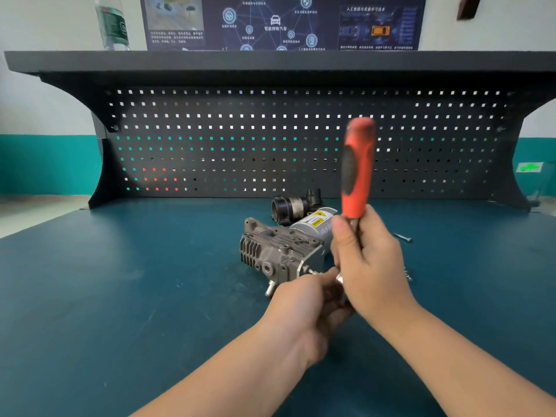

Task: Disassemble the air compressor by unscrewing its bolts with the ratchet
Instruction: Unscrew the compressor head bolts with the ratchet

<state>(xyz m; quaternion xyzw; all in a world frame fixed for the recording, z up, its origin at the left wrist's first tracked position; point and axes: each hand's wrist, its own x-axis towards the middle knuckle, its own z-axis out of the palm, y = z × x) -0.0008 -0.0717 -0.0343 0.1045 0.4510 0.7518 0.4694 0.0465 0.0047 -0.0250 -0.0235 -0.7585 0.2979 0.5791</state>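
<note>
The grey metal air compressor (278, 251) lies on the blue-green bench mat, its silver motor can (313, 225) with a yellow label pointing back right. My right hand (368, 263) grips the ratchet (358, 170) low on its shaft, so the red and black handle stands upright and blurred above it. My left hand (307, 305) holds the ratchet's metal head just in front of the compressor's near right corner, where a bolt (310, 270) sticks out. The socket end is hidden between my hands.
A black cylindrical part (294, 206) lies behind the compressor. A loose bolt (401, 237) rests on the mat to the right. A dark pegboard (270, 139) with a shelf closes the back; a plastic bottle (111, 22) stands on the shelf.
</note>
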